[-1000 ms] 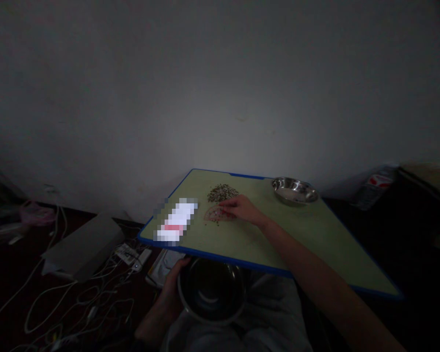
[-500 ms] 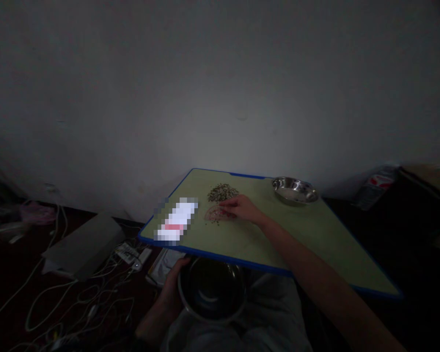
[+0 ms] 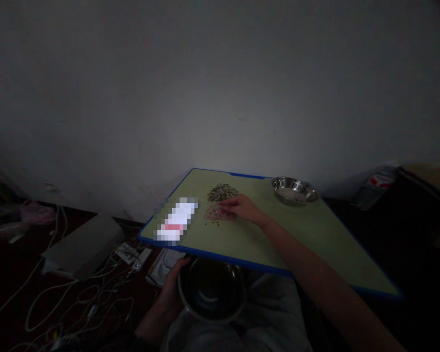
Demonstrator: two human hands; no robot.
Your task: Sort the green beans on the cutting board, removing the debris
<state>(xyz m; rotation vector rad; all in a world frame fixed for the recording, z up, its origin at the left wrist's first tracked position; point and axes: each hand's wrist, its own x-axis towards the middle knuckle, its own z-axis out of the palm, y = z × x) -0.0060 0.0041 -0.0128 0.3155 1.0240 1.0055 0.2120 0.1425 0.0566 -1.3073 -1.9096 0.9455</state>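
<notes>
My left hand [image 3: 171, 288] grips the side of a dark, shiny metal bowl [image 3: 210, 313], held over my lap below the table's near edge. My right hand [image 3: 240, 208] reaches across the table, fingers pinched together on a clear pinkish half-round protractor [image 3: 209, 214] lying on the tabletop. Just beyond the fingers spreads a pile of small dark and pale seeds [image 3: 223, 191], which look like sunflower seeds. A few loose bits lie at the protractor's near side. Dim light leaves the fingertips hard to make out.
The pale green table [image 3: 278, 244] has a blue rim. A steel bowl [image 3: 295, 191] stands at its back right, and a pixelated bright phone-like screen [image 3: 178, 220] lies at left. Cables [image 3: 91, 293], a power strip [image 3: 141, 259] and a grey box [image 3: 84, 244] cover the floor at left.
The protractor under my right hand has shifted very slightly, with its curved edge now clearer. Both hands, the bowls and the seed pile stay almost where they were.
</notes>
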